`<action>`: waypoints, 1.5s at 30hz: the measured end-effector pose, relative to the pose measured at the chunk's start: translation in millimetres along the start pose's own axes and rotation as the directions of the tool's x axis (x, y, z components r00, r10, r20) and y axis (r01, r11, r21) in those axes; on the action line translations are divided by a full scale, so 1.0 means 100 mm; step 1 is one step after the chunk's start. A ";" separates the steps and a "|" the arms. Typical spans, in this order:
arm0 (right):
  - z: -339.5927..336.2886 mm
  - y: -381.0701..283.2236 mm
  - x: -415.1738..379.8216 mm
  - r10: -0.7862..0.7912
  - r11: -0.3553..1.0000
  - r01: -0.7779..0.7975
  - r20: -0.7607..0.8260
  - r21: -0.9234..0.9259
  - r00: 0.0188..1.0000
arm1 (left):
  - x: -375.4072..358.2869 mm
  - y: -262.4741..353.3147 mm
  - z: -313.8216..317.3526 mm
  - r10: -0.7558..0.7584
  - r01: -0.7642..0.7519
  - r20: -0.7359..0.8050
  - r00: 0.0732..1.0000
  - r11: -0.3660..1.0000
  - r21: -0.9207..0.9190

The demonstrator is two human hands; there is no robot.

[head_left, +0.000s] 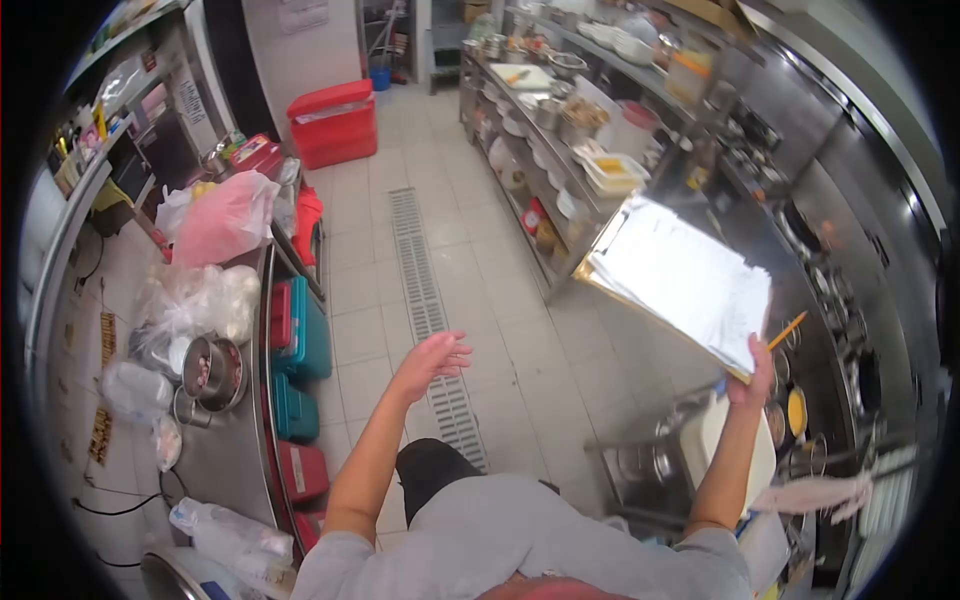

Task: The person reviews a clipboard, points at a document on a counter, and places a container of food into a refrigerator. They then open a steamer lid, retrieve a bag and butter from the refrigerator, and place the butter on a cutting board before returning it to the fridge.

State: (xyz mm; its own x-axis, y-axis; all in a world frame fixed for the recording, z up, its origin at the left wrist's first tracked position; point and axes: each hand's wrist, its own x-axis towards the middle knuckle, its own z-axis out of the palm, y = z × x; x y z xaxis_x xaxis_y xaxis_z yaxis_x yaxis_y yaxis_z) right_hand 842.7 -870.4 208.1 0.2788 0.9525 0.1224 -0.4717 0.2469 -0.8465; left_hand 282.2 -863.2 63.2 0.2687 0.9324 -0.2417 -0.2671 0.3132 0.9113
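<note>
In the head view, my right hand (757, 378) grips the lower right corner of a clipboard (592, 272) that carries a stack of white papers (685, 280). The board tilts out over the floor and the counter's end. A yellow-orange pencil (788, 330) sticks out beside the right hand's fingers; whether they pinch it is hard to see. My left hand (435, 362) hangs in the air above the floor drain, fingers stretched out, with nothing in it.
Left, a steel counter (240, 440) bears plastic bags (228, 218) and steel pots (212, 370); teal bins (302, 335) stand below. A red cooler box (332, 123) sits ahead. A drain grate (415, 260) runs along the tiled aisle. Right, a prep table (545, 180) and a stove line hold pans.
</note>
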 end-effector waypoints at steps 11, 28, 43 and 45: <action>2.18 1.22 2.61 -0.121 0.983 0.140 -0.151 0.118 0.981 | 2.04 0.85 -2.34 -0.073 0.073 0.021 0.997 0.997 -0.027; 6.55 1.38 8.77 -0.416 0.907 0.375 0.273 0.193 0.867 | 5.62 0.50 -6.56 -0.588 0.630 -0.539 0.603 0.766 -0.130; 9.01 2.96 13.82 -0.364 0.911 0.377 -0.106 0.168 0.925 | 7.77 1.42 -8.53 -0.742 0.649 -0.582 0.334 0.628 -0.430; 9.20 2.97 14.29 -0.377 0.874 0.403 -0.145 0.271 0.915 | 8.77 1.83 -9.01 -0.675 0.657 -0.613 0.412 0.685 -0.313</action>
State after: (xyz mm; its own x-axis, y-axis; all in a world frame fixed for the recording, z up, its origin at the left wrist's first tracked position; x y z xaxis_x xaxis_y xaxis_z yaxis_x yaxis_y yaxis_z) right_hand 331.8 728.1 608.4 0.5538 0.7528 0.3559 -0.5267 0.6477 -0.5505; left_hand -364.4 174.6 -282.4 -0.2762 0.2829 -0.9185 -0.2960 0.8842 0.3614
